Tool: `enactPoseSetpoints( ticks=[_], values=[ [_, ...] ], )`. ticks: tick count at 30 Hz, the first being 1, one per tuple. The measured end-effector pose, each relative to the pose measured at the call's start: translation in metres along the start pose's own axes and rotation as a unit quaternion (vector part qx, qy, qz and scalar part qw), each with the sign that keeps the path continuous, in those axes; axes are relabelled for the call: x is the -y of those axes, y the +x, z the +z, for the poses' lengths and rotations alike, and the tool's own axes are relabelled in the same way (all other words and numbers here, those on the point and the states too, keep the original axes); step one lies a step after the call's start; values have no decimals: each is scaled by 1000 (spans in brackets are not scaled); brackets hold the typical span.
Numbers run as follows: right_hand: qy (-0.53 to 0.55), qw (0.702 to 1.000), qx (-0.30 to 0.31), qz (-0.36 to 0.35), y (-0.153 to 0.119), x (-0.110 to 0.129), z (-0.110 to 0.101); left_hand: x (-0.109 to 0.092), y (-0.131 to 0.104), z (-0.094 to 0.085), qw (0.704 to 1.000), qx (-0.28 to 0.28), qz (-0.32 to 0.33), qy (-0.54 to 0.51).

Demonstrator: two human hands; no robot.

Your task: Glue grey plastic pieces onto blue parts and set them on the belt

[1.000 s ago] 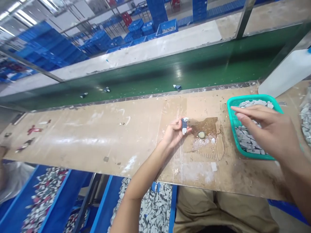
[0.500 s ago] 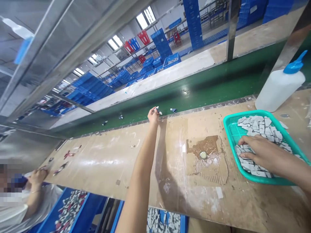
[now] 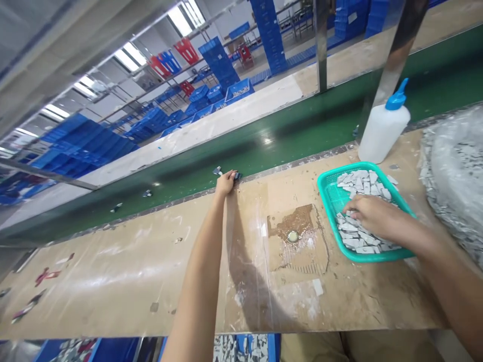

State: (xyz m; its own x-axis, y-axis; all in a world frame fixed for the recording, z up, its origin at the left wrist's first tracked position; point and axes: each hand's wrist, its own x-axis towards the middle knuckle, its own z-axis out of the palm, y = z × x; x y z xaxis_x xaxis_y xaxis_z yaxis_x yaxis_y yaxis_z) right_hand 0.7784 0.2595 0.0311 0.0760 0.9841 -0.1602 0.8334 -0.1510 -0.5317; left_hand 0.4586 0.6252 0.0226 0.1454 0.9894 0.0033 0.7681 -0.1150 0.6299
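My left hand [image 3: 225, 183] is at the near edge of the green conveyor belt [image 3: 264, 146], its fingers closed on a small dark-blue and white piece [image 3: 237, 175]. Just left of it, a similar piece [image 3: 218, 171] lies on the belt. My right hand [image 3: 372, 213] is inside the turquoise plastic basket [image 3: 327, 198], fingertips pinched together over flat grey-white pieces [image 3: 364, 182]. Whatever is between those fingertips is too small to make out.
Behind the basket stands a white squeeze bottle [image 3: 383, 131] with a blue nozzle. A clear plastic bag [image 3: 458, 171] of pieces is at right. Glue-like residue marks a cardboard patch [image 3: 302, 251]. Below the table edge are blue bins [image 3: 274, 347]. More pieces [image 3: 147, 193] lie along the belt.
The view has swung right. The piece formerly in my left hand now lies on the belt, and that hand has closed on another piece. My right hand's fingers have drawn together in the basket.
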Motion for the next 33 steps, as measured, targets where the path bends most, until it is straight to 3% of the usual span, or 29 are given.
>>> enactPoseSetpoints(
  ticks=[3,6,9,11,14,17,20,22,25,29,33],
  values=[
    [77,996,-38,-1,1,7,-11,3,-10,-11,999,-28,-5,-29],
    [215,972,-96,5,1,12,-22,1,-26,-13,992,-77,-15,-96],
    [370,926,-69,-3,-1,21,-30,-10,-52,-5,971,-93,-40,-215],
    [442,896,-42,-14,-3,28,-32,-19,-79,4,946,-48,-60,-316],
    [518,855,-14,-12,-5,40,-31,-31,-132,15,887,72,-85,-448],
    [554,833,18,-4,-7,51,-25,-38,-187,24,830,168,-101,-521],
    [534,844,39,-17,-8,65,-18,-41,-224,32,777,232,-87,-579],
    [505,859,69,-45,-7,77,-14,-42,-234,36,758,241,-55,-604],
    [464,875,109,-87,-3,98,-4,-40,-234,37,782,194,-13,-592],
    [390,912,86,-90,6,115,18,-29,-226,31,819,98,21,-565],
    [214,973,11,-84,8,115,38,-19,-224,27,797,107,11,-595]
  ],
)
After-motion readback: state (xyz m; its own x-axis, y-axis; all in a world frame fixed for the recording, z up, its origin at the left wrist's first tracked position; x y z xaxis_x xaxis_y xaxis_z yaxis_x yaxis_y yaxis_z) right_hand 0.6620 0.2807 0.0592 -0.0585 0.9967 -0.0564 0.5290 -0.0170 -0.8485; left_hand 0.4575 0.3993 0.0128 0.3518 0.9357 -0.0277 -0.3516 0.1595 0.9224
